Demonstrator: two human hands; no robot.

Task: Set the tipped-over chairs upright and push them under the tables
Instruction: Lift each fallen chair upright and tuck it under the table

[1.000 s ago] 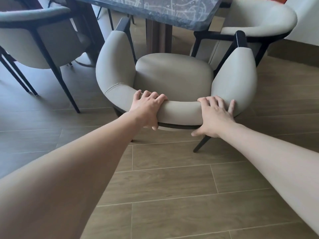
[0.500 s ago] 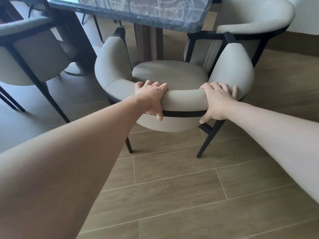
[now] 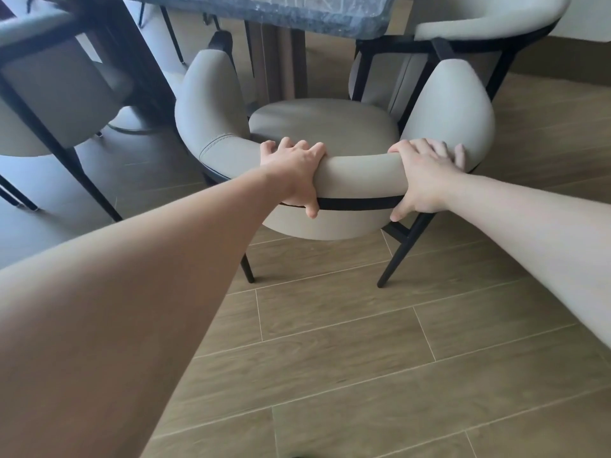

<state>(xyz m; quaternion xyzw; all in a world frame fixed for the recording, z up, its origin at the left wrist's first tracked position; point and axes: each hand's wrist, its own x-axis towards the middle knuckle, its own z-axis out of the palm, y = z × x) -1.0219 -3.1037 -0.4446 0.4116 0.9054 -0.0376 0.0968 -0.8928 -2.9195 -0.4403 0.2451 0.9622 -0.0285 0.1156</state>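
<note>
A grey upholstered chair [image 3: 325, 127] with black metal legs stands upright in front of me, its seat facing the dark marble table [image 3: 297, 11]. Both my hands hold its curved padded backrest. My left hand [image 3: 296, 175] wraps over the top left of centre, thumb underneath on the black frame. My right hand [image 3: 426, 175] grips the right part of the backrest the same way. The two rear legs rest on the floor; the front legs are hidden behind the seat, near the table's pedestal.
A second grey chair [image 3: 489, 18] stands at the table's right end, close to my chair's right arm. A third chair [image 3: 56, 104] stands on the left. Wooden plank floor [image 3: 363, 375] lies open behind the chair, and a wall runs along the far right.
The chair has slid forward toward the table with both hands still on its backrest; its rear legs and lower back have come into view.
</note>
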